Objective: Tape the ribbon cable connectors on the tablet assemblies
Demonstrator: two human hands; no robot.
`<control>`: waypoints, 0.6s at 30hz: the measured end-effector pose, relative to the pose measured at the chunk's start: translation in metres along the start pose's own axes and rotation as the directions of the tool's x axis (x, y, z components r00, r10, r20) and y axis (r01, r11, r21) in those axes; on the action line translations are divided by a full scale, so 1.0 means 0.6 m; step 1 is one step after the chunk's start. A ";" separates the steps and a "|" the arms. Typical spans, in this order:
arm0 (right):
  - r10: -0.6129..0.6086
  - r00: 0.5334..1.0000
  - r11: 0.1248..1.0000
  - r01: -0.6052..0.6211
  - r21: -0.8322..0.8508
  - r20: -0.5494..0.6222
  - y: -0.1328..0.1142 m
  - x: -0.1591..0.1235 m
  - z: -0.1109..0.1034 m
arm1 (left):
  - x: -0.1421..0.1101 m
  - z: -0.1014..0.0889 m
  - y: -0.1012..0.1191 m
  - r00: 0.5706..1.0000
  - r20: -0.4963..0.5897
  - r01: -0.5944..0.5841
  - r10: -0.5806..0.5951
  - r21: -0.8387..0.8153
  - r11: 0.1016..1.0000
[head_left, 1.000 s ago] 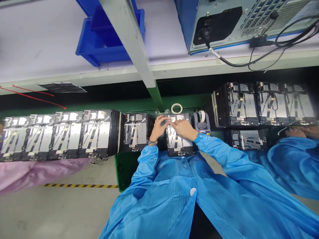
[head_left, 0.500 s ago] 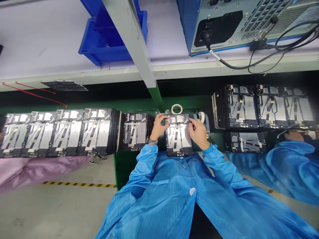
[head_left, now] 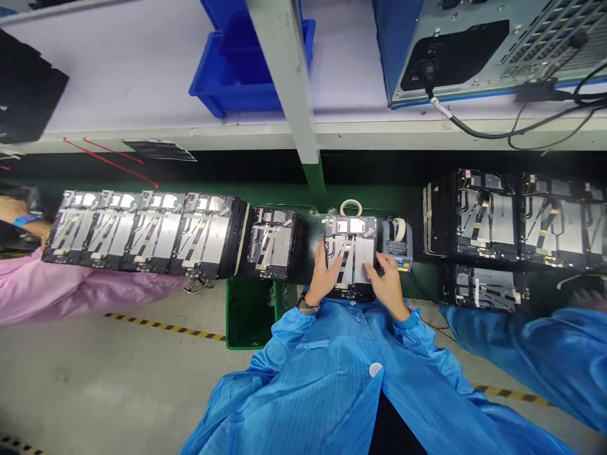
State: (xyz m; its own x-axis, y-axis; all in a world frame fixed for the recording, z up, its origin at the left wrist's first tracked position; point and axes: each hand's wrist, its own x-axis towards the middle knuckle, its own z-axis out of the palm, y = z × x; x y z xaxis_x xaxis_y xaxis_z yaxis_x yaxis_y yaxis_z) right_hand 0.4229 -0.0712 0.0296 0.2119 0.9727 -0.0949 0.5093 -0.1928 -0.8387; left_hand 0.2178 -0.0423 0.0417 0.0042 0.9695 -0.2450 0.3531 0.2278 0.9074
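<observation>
Now | left hand, right hand spread | metal device panel between, touching both

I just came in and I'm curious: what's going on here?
A person in a blue smock has both hands on a flat metal electronic panel. The left hand is at the panel's left edge, and the right hand is on its lower right part. A tape dispenser sits right beside the panel, and a roll of tape lies behind it. Rows of similar panels lie to both sides.
</observation>
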 end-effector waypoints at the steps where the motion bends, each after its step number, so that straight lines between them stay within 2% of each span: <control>1: -0.014 1.000 1.000 0.013 0.024 0.021 -0.016 -0.001 -0.003 | -0.001 -0.010 0.010 1.000 -0.028 -0.009 0.009 -0.002 1.000; 3: -0.057 0.995 0.995 0.049 0.090 0.085 -0.053 -0.003 -0.002 | -0.001 -0.049 0.025 0.996 -0.089 -0.010 0.013 0.026 1.000; 6: -0.135 0.958 0.972 0.079 0.220 0.252 -0.117 0.002 0.033 | 0.006 -0.144 0.025 0.983 -0.180 -0.002 0.030 0.154 0.988; 9: -0.161 0.878 0.941 -0.001 0.339 0.450 -0.173 0.015 0.114 | 0.028 -0.251 0.003 0.955 -0.291 0.046 0.050 0.317 0.947; 12: -0.127 0.819 0.926 -0.104 0.362 0.560 -0.211 0.030 0.209 | 0.057 -0.328 -0.024 0.939 -0.342 0.130 0.036 0.450 0.883; 15: -0.078 0.821 0.927 -0.149 0.344 0.566 -0.226 0.040 0.282 | 0.082 -0.353 -0.044 0.932 -0.361 0.209 0.020 0.582 0.786; 18: -0.003 0.834 0.940 -0.185 0.286 0.552 -0.218 0.050 0.316 | 0.094 -0.338 -0.055 0.928 -0.372 0.260 0.009 0.664 0.701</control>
State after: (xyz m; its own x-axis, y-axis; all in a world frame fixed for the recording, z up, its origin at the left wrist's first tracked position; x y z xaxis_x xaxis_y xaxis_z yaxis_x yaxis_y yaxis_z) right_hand 0.2041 0.0077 0.0348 -0.2857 0.8830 -0.3723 0.2013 -0.3245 -0.9242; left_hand 0.0165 0.0232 0.0671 -0.3412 0.9355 -0.0924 0.8699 0.3514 0.3461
